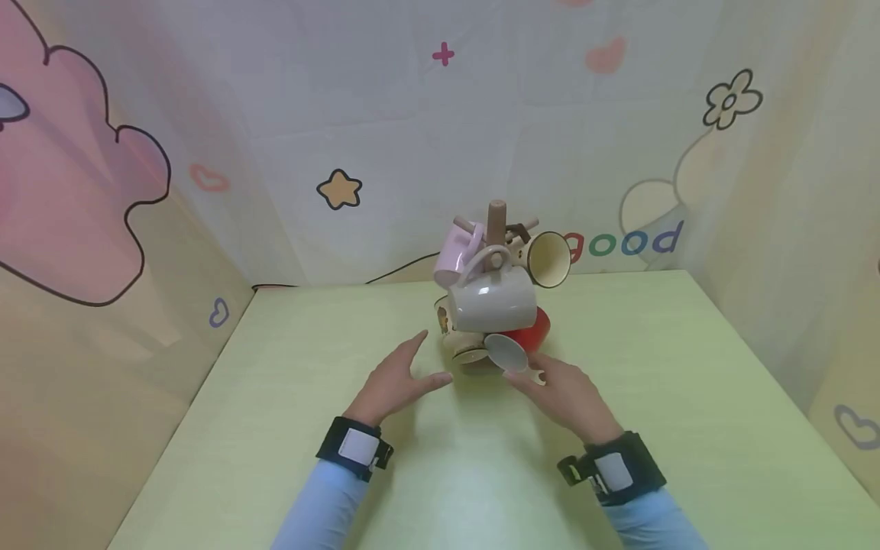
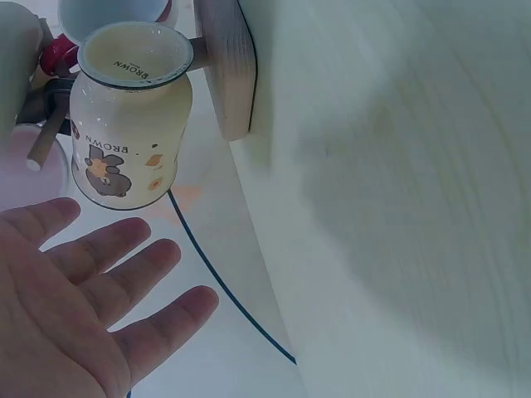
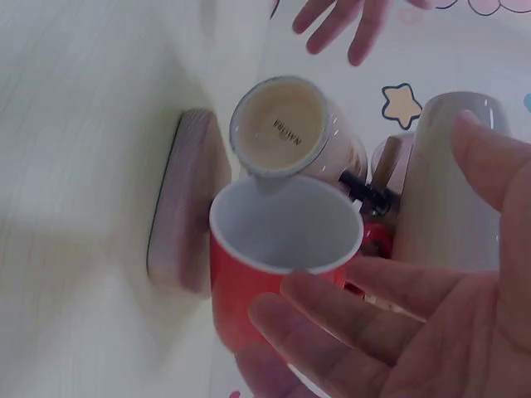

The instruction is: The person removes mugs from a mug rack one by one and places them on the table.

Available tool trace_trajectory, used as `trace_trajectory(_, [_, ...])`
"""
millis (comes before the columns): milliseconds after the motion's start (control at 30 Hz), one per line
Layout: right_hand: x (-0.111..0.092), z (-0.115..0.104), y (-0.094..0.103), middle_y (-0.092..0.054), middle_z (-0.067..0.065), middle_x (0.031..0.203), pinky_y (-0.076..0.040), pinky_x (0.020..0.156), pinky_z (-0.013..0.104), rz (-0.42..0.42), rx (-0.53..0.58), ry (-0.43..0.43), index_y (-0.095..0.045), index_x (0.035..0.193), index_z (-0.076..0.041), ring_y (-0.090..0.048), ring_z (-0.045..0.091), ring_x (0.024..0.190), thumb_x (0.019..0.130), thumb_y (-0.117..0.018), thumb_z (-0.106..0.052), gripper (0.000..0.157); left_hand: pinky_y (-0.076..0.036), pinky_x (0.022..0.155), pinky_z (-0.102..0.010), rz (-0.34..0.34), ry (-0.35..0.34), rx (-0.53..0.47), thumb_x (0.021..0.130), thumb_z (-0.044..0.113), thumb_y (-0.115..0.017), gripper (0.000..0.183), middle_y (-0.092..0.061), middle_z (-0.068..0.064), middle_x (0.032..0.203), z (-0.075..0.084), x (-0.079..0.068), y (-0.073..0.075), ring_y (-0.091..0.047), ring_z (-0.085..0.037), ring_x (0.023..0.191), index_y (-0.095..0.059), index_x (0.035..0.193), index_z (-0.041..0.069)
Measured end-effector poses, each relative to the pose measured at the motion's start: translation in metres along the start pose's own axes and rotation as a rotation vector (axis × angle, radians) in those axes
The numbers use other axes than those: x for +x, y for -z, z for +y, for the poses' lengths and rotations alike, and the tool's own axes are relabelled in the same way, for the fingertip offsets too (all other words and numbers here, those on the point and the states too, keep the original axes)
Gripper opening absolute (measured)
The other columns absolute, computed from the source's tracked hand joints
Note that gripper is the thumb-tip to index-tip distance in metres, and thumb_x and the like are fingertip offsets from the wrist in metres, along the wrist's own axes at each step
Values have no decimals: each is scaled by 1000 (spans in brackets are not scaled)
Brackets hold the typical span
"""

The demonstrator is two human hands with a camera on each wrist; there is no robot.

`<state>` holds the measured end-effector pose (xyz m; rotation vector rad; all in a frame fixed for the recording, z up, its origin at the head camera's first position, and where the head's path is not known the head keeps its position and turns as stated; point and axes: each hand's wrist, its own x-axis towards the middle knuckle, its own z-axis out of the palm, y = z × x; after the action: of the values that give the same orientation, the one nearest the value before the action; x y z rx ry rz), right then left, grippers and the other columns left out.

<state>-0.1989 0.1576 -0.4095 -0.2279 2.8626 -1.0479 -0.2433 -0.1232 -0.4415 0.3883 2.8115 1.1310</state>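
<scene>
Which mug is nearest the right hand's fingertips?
The red mug, low on the rack; the others are cream mugs, a lilac mug and a grey mug.

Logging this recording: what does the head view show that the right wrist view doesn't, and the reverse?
Only the head view shows the light-blue fabric sleeves, black wrist straps and multicoloured word "good".

Only the right wrist view shows readable dark "BROWN" lettering on a cream glossy mug.

Both show the round red mug with a white interior, glossy grey-white cylindrical mug, orange printed star, left hand and right hand.
</scene>
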Motion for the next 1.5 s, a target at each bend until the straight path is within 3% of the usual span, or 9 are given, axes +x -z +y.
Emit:
trace_trajectory(167, [3, -10, 0, -61, 18, 129, -55, 73, 43, 50, 94, -9, -52, 140, -6, -62, 33, 104, 94, -57, -59, 71, -31, 111, -53, 0, 8, -1, 80, 68, -69, 99, -35, -7, 157, 1, -1, 3, -33, -29, 143, -29, 157, 21])
trace_trajectory(333, [8, -20, 3, -63, 19, 123, -55, 77, 45, 81, 191, -39, -54, 135, -2, -63, 32, 99, 95, -51, -63, 72, -31, 110, -55, 1, 7, -7, 81, 67, -69, 99, -35, -9, 157, 1, -1, 5, -33, -32, 143, -29, 157, 19])
trace_trajectory(500, [16, -27, 1, -61, 24, 123, -56, 79, 41, 33, 509, -85, -50, 136, 2, -67, 31, 92, 96, -50, -61, 74, -32, 110, -55, 0, 9, -5, 80, 69, -68, 100, -35, -10, 157, 0, -2, 6, -33, -32, 143, -29, 157, 19])
trace_trajectory(767, [27, -36, -4, -46, 30, 141, -52, 93, 38, -93, 995, -116, -28, 149, 0, -61, 37, 116, 98, -46, -60, 81, -32, 110, -54, 5, 7, 10, 80, 69, -68, 99, -36, -10, 156, -1, -4, 7, -34, -32, 143, -31, 156, 17])
trace_trajectory(933, [33, -41, -4, -39, 27, 147, -46, 101, 42, -100, 1232, -117, -9, 157, -12, -47, 41, 131, 98, -45, -61, 85, -32, 111, -54, 3, 17, 9, 80, 68, -68, 98, -36, -10, 156, -1, -6, 8, -34, -32, 142, -31, 156, 17])
trace_trajectory(1033, [36, -45, -3, -38, 25, 149, -43, 104, 44, -61, 1349, -154, -4, 158, -15, -44, 40, 134, 96, -49, -61, 90, -32, 110, -54, 4, 17, 8, 81, 67, -68, 98, -36, -10, 156, -2, -6, 7, -35, -32, 142, -31, 156, 17])
trace_trajectory(1267, [40, -51, -2, -33, 19, 154, -40, 106, 43, 24, 1495, -253, -5, 158, -18, -47, 34, 131, 93, -58, -58, 93, -31, 111, -54, 10, 17, 9, 81, 65, -69, 96, -36, -9, 157, -6, -6, 6, -34, -31, 143, -31, 156, 19])
trace_trajectory(1500, [40, -53, -2, -28, 15, 156, -40, 106, 42, 49, 1592, -260, -5, 158, -23, -44, 32, 133, 94, -61, -51, 89, -30, 111, -54, 10, 18, 13, 82, 64, -69, 95, -35, -7, 157, -7, -5, 5, -33, -30, 143, -31, 156, 20])
